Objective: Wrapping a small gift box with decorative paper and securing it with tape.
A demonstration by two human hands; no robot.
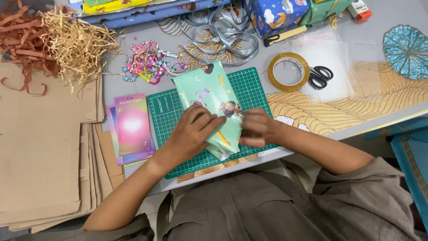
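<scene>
A flat parcel wrapped in mint-green cartoon-print paper (209,96) lies on a green cutting mat (162,114). My left hand (191,134) presses flat on the parcel's near end, fingers spread over the paper. At the parcel's right near corner my right hand (258,128) is curled, pinching the folded paper edge. The near end of the parcel is hidden under both hands.
Left of the mat lie pink card packs (131,127), then stacked brown cardboard (40,147) and paper shreds (71,42). Behind are colourful beads (149,62), grey ribbon (227,31), a tape roll (288,71), black scissors (320,76) and wrapped boxes (272,15). The table edge (379,122) runs beside my right forearm.
</scene>
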